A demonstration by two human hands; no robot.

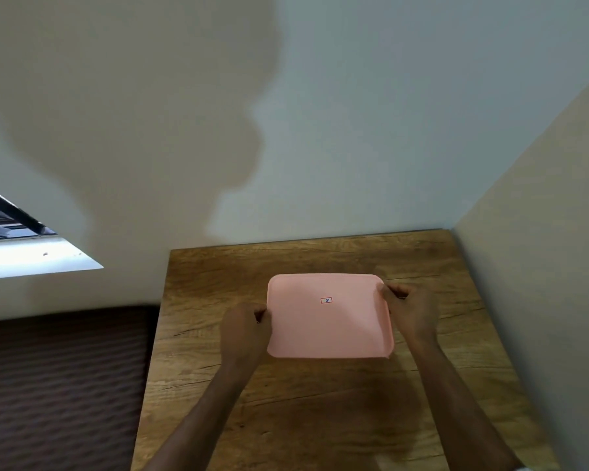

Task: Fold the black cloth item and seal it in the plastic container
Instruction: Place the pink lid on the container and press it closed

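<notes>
Both the left hand (247,329) and right hand (409,309) pinched the pink lid's (330,317) edges between them; no cloth showed, presumably already sealed inside.

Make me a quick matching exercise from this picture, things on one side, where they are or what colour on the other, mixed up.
Things:
1. pink lid
2. left hand
3. right hand
4. wooden table

Descriptions:
A. grips the lid's right edge
B. brown, grained, under everything
C. carries a small label at its centre
D. grips the lid's left edge

Pairs: 1-C, 2-D, 3-A, 4-B
</notes>
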